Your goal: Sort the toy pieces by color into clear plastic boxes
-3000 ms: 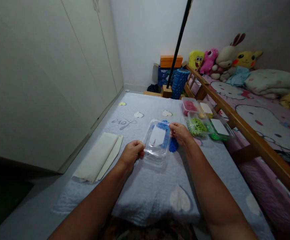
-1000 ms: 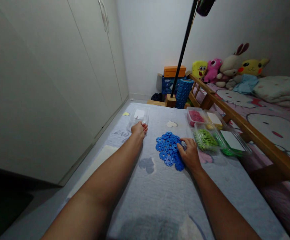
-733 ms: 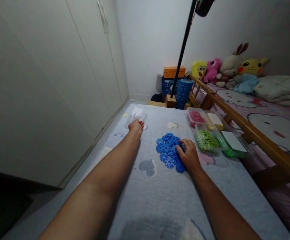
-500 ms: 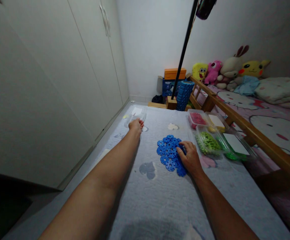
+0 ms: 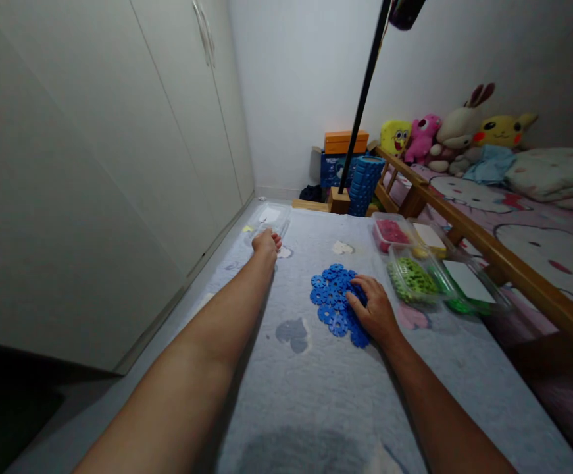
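Note:
At the far left of the cloth-covered surface (image 5: 316, 395), my left hand (image 5: 265, 242) is closed, its fingers curled in. It is at the near side of a clear plastic box (image 5: 279, 212) with a white label; whether anything is inside the fist is hidden. My right hand (image 5: 373, 308) rests over the right side of a pile of blue snowflake discs (image 5: 333, 296), thumb apart from the curved fingers. The discs under its fingertips are partly hidden.
On the right stand clear boxes of pink pieces (image 5: 391, 232), light green pieces (image 5: 412, 276), yellow pieces (image 5: 422, 252) and darker green pieces (image 5: 458, 305). A wooden bed rail (image 5: 503, 253) runs beside them. A black pole (image 5: 365, 99) rises at the far end.
My left hand has shifted very slightly, and more of the clear box shows beyond it. My right hand stays on the blue discs. The whole view has tilted a little.

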A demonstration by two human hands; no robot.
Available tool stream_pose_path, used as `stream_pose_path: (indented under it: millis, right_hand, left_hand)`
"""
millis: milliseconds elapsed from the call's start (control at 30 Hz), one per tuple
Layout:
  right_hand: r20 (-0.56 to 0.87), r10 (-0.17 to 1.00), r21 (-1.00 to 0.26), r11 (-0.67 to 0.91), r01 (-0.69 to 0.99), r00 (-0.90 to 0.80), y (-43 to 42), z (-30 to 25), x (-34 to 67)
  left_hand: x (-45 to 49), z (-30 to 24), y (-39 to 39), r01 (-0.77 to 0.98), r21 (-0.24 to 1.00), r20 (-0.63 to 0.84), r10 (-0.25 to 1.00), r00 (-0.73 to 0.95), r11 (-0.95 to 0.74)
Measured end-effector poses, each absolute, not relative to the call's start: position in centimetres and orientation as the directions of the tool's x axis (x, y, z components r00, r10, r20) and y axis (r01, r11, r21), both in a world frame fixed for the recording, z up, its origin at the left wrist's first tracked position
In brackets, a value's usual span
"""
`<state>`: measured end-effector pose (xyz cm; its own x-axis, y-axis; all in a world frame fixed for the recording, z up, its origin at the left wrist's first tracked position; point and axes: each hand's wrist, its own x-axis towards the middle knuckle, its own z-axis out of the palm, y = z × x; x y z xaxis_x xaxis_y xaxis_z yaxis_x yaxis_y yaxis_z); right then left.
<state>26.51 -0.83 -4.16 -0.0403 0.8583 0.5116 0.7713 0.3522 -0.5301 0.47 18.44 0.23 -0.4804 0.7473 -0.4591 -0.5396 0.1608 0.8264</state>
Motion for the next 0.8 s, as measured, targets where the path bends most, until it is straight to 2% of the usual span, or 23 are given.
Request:
stream_pose_path:
  millis: [800]
  right_hand:
    - [0.5, 0.865, -0.539, 0.344, 0.769, -0.036, -0.9, -3.9, 26.3]
  left_hand:
    - [0.5, 0.1, 21.0, -0.56, 0.812, -0.469, 0.757, -0.455, 0.166]
